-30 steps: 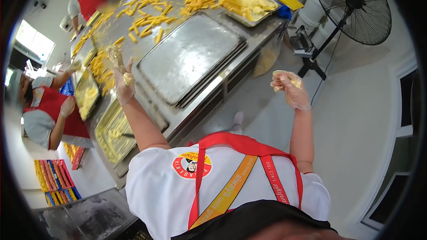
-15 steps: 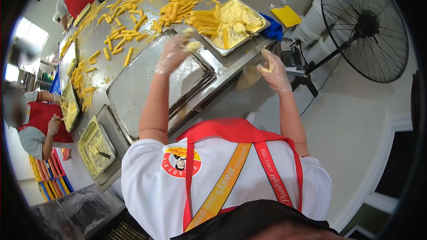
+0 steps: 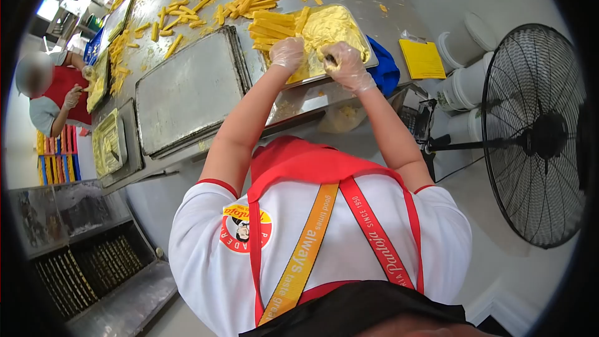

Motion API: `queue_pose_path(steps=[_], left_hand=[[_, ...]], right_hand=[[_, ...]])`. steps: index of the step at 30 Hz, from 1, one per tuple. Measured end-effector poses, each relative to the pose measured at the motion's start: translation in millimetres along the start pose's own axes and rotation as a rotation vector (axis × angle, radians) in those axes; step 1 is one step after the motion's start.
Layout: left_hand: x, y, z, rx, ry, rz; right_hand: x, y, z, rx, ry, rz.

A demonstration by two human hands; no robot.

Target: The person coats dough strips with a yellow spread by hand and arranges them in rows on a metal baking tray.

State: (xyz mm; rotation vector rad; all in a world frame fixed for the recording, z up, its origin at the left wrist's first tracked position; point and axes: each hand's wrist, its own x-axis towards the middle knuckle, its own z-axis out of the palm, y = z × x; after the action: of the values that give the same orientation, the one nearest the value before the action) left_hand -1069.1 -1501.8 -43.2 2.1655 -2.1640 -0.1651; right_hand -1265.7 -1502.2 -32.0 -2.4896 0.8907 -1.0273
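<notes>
My left hand (image 3: 287, 53), in a clear glove, is closed at the near edge of a metal tray (image 3: 372, 60), beside a pile of yellow sticks (image 3: 272, 26). What its fingers grip is too hidden to make out. My right hand (image 3: 347, 67), gloved too, is wrapped round the dark handle of a utensil (image 3: 330, 59) over the tray's near right part. Pale yellow cream (image 3: 334, 24) fills the right side of that tray. The rest of the utensil is hidden by the hand and cream.
Stacked empty trays (image 3: 187, 90) lie left of my arms, with loose yellow sticks behind. A cream-smeared tray (image 3: 109, 143) is further left, near a co-worker (image 3: 62, 93). Right are a blue cloth (image 3: 384, 67), yellow pad (image 3: 422, 60), buckets (image 3: 465, 87) and a fan (image 3: 543, 137).
Both hands have moved to the cream tray, the left from over the stacked trays, the right from beyond the table's edge. My right hand has taken hold of the utensil. The view has shifted right.
</notes>
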Motion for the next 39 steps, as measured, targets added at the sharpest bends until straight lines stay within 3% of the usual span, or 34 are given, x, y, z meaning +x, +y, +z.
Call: queue_pose_path(steps=[2, 6, 10, 13, 16, 19, 20, 23, 24, 27, 28, 31, 32, 36, 39], left_hand=[[15, 2, 7, 0.006, -0.056, -0.083], [36, -17, 38, 0.006, -0.105, -0.043], [38, -30, 43, -0.047, -0.061, 0.026], [27, -36, 31, -0.172, 0.047, 0.071], [20, -59, 39, -0.312, 0.204, 0.136], [1, -66, 17, -0.628, 0.291, 0.103], [-10, -64, 4, -0.766, 0.305, 0.075], [-26, -63, -5, -1.107, 0.189, -0.097], [-33, -60, -10, -1.021, 0.192, -0.086], [-41, -54, -18, -0.836, 0.212, -0.057], [-41, -54, -8, -0.829, 0.222, -0.053], [-44, -52, 14, -0.755, 0.225, -0.015], [-44, -49, 20, -0.733, 0.227, -0.008], [-40, -36, 25, -0.685, 0.296, 0.012], [-37, -31, 27, -0.651, 0.368, 0.030]], right_hand=[[10, 15, 5, 0.124, 0.071, 0.047], [13, 41, 26, 0.073, -0.194, 0.093], [26, 8, 8, 0.306, -0.445, 0.205], [53, 47, 22, 0.262, -0.427, 0.328], [79, 60, 19, -0.027, -0.289, 0.483], [58, 56, 29, -0.133, -0.227, -0.120], [55, 32, 17, -0.056, -0.388, 0.008], [67, 56, 7, 0.095, -0.580, 0.296], [80, 57, -1, 0.111, -0.573, 0.387], [81, 82, 12, -0.255, -0.266, -0.057], [78, 73, 10, -0.191, -0.285, -0.180], [86, 40, -23, 0.068, -0.821, 0.242], [86, 62, -19, 0.105, -0.783, 0.255], [91, 89, -5, -0.210, -0.237, 0.092], [81, 45, -18, 0.520, -0.199, 0.344]])
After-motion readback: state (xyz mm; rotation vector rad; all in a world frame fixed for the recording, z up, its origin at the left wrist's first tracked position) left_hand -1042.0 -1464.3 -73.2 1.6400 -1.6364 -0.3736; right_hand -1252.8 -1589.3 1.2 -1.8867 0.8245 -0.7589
